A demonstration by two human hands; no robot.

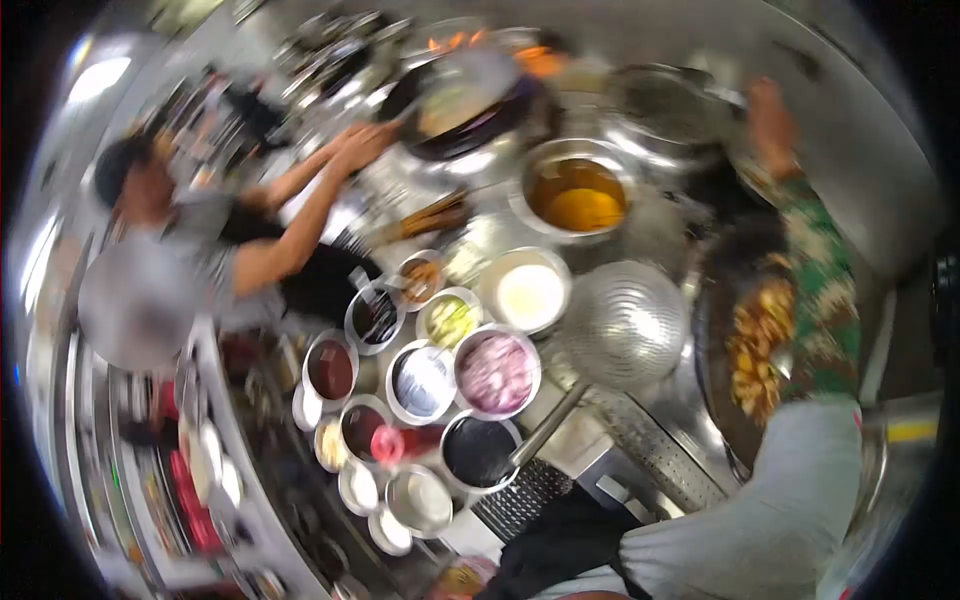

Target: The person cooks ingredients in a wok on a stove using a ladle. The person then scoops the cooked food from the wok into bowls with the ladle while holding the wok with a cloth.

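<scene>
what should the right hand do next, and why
Probably come down toward the wok to tend the browned food, since the right hand is up near the metal wall, away from the food lying in the wok.

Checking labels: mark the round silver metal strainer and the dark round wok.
Round silver metal strainer (625, 325): head view, middle of bowl.
Dark round wok (714, 335): head view, bare inner wall.

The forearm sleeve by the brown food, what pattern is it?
The sleeve has a green and brown camouflage pattern, seen in the head view.
</scene>
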